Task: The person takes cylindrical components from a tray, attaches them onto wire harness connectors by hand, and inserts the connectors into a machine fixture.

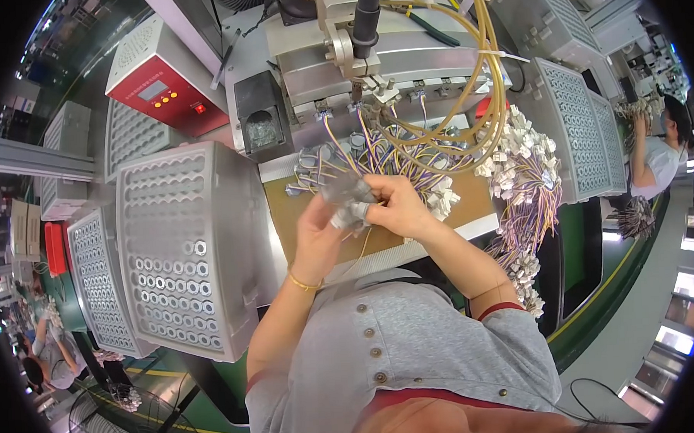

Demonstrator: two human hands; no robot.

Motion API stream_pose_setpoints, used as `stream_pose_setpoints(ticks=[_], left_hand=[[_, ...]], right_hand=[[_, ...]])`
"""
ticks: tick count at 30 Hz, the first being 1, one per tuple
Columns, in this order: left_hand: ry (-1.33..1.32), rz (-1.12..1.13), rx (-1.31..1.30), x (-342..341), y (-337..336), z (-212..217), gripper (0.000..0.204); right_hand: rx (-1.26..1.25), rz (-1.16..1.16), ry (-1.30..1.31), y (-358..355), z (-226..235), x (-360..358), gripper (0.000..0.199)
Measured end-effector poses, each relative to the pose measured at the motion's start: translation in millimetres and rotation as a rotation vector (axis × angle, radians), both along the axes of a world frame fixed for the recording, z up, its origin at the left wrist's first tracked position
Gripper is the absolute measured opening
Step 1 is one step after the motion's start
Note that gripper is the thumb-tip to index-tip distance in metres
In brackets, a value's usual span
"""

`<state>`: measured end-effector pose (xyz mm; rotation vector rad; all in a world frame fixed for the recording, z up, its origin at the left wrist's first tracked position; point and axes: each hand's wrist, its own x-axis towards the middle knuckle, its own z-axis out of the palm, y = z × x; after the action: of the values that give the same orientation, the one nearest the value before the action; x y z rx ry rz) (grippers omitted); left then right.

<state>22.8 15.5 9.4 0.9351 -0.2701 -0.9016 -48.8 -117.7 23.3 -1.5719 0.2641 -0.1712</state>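
My left hand and my right hand meet over the front of a brown work surface. Between them is a blurred cluster of small grey parts, with a whitish piece below it. My left fingers close around the cluster from its left side. On the other side, my right thumb and forefinger pinch at the whitish piece; motion blur hides its exact kind. Just beyond my hands lie wire leads in purple, yellow and white, with grey round ends and white connectors.
A metal fixture with yellowish hoses stands behind the wires. At left are a red control box and a tray of silver rings. Connector bundles hang at right, before more ring trays. A co-worker sits far right.
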Motion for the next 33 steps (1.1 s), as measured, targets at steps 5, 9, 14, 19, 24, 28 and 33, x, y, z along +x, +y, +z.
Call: stream_pose_setpoints(ticks=[5, 9, 14, 19, 24, 28, 33], left_hand=[[-0.984, -0.236, 0.316, -5.8, -19.4, -72.8, 0.048], [-1.094, -0.270, 0.645, -6.5, -39.0, -42.2, 0.046], [-1.281, 0.023, 0.334, -12.1, -19.8, -55.2, 0.050], [-1.540, 0.091, 0.518, -23.0, 1.8, -71.2, 0.015], [-1.372, -0.003, 0.524, -14.6, 13.8, -48.9, 0.005], [-1.266, -0.177, 0.669, -4.6, 30.7, -27.3, 0.002], [-1.210, -0.321, 0.607, 14.2, 46.3, 4.7, 0.003]], right_hand=[[-0.132, -0.075, -0.100, 11.0, 10.5, 1.1, 0.013], [-0.465, 0.235, -0.570, 24.2, 36.1, -14.4, 0.019], [-0.477, -0.433, 0.026, -44.5, 13.8, -25.8, 0.016], [0.380, -1.090, -0.267, -110.5, -16.0, -11.3, 0.014], [0.233, -1.008, -0.280, -126.4, -49.9, -2.9, 0.014], [0.372, -1.000, -0.220, -126.0, -43.4, 4.8, 0.009], [0.352, -0.917, -0.224, -131.4, -31.1, 14.3, 0.018]])
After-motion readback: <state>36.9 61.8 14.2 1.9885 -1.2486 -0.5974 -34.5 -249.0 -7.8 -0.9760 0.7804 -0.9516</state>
